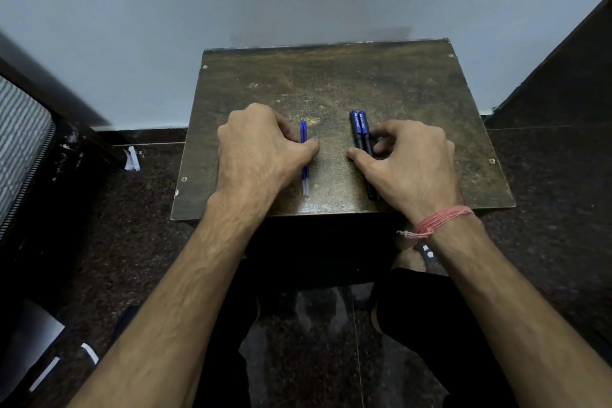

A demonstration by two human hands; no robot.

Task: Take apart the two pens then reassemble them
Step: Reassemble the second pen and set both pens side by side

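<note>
1. Working from what shows: two blue refills [304,159] lie side by side on the wooden stool top [331,83], and two black pen bodies [362,149] w/ blue clips lie parallel beside them. So pens look taken apart; reassembly is probably the step in hand, though which half of the task this is can't be proved.
2. Left hand [258,149]: fingers curled, thumb tip touching the refills about mid-length; fingertips are hidden behind the knuckles, so whether it's pinching or just resting I can't tell.
3. Right hand [410,159]: fingers loosely curled over the bodies' mid-section, thumb stretched toward the left hand on the bare wood. A firm hold isn't visible; can't tell.
4. To do it well: take one refill only, pinched near where the thumb now sits, so its neighbour doesn't roll. Lift one body w/ the right, open end toward the refill, feed tip-first, keep both in line, no forcing.
5. Screw or snap the parts home, check the tip seats, then do pen no. 2.
6. Writing: white lettering on both blue clips, beyond the right fingers, reads approx. "OCTANE"; small, so not certain. Nothing legible on the refills.
</note>
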